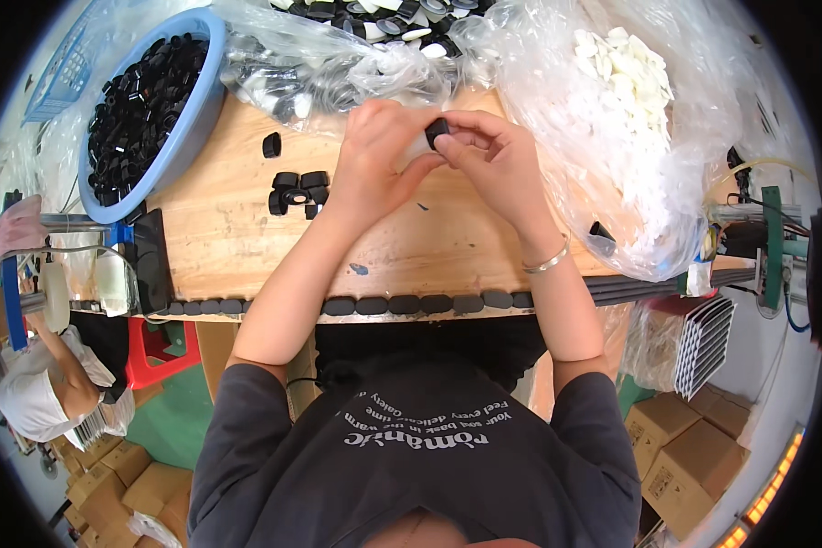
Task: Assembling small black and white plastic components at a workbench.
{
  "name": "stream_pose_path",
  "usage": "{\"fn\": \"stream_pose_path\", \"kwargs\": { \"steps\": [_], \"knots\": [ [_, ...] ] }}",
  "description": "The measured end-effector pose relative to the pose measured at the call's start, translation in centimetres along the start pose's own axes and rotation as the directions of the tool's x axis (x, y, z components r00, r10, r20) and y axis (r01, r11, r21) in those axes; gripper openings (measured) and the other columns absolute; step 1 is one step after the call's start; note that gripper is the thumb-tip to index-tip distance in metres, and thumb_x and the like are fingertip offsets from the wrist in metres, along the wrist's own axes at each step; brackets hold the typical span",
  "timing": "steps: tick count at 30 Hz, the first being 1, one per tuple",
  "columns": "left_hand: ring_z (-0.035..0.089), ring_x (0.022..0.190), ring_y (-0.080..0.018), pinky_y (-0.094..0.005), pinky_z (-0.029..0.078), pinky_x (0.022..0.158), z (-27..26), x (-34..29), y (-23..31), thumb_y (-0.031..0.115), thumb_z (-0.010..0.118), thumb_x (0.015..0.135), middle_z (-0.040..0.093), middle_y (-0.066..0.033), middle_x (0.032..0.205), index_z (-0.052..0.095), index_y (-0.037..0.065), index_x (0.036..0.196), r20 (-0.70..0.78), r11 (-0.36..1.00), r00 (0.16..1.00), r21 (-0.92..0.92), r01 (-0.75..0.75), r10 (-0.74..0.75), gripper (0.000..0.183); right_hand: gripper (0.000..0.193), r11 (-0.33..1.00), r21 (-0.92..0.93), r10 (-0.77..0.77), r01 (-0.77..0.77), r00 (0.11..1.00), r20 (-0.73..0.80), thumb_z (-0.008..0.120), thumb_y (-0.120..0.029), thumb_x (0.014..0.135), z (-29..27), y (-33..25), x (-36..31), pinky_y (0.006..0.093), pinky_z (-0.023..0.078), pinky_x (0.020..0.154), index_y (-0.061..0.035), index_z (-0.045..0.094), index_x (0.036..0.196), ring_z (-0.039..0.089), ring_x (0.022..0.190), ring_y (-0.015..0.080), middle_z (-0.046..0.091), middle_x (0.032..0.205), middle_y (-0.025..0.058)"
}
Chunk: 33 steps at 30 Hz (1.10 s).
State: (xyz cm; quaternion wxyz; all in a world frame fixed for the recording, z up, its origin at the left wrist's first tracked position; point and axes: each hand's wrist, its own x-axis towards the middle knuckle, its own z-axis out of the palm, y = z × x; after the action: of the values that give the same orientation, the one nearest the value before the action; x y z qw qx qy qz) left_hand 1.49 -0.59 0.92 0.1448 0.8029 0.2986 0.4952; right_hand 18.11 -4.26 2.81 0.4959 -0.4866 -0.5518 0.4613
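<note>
Head view: your right hand [500, 153] clamps its grip on a small black rounded plastic-looking piece [437, 131], probably so your left hand [374, 153], whose grip I cannot tell, reaches it.

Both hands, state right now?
Left hand: beside the small black piece; whether it grips can't be told.
Right hand: closed, holding that piece by thumb and fingers.

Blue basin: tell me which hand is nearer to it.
Left. The left hand is to the right of the blue basin, apart from it; the right hand is farther right, holding a small black part.
</note>
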Motion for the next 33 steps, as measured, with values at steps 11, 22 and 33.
{"fn": "stream_pose_path", "kwargs": {
  "steps": [11,22,33],
  "knots": [
    [0.053,0.067,-0.0036,-0.0198,0.042,0.062,-1.0,-0.2,-0.8,0.007,0.068,0.084,0.065,-0.0005,0.074,0.069,-0.001,0.086,0.231,0.623,0.801,-0.523,0.581,-0.553,0.008,0.024,0.975,0.223,0.016,0.006,0.995,-0.098,0.063,-0.006,0.088,-0.8,0.5,0.0,0.0230,0.055,0.069,0.0068,0.061,0.109,0.067,0.076,0.0137,0.068,0.091,0.0103],
    [0.055,0.058,-0.0150,-0.0270,0.044,0.054,-3.9,1.3,-0.9,0.028,0.072,0.080,0.062,-0.0037,0.064,0.066,0.002,0.083,0.192,0.847,0.828,0.047,0.529,-0.528,0.026,0.022,0.982,-0.184,-0.045,0.053,0.998,0.045,0.067,-0.010,0.084,-3.3,-5.5,2.9,0.0207,0.050,0.063,0.0051,0.065,0.099,0.065,0.070,0.0096,0.068,0.081,0.0065],
    [0.060,0.086,-0.0344,-0.0391,0.047,0.074,-8.5,-0.7,-6.4,0.009,0.073,0.069,0.062,-0.0162,0.091,0.055,0.003,0.092,0.214,0.606,0.651,0.645,0.465,-0.728,0.030,0.028,0.724,-0.684,-0.441,0.087,0.821,-0.362,0.069,-0.019,0.083,-17.5,-5.1,5.3,0.0246,0.048,0.065,0.0011,0.067,0.102,0.061,0.072,0.0091,0.069,0.085,0.0057]
  ]
}}
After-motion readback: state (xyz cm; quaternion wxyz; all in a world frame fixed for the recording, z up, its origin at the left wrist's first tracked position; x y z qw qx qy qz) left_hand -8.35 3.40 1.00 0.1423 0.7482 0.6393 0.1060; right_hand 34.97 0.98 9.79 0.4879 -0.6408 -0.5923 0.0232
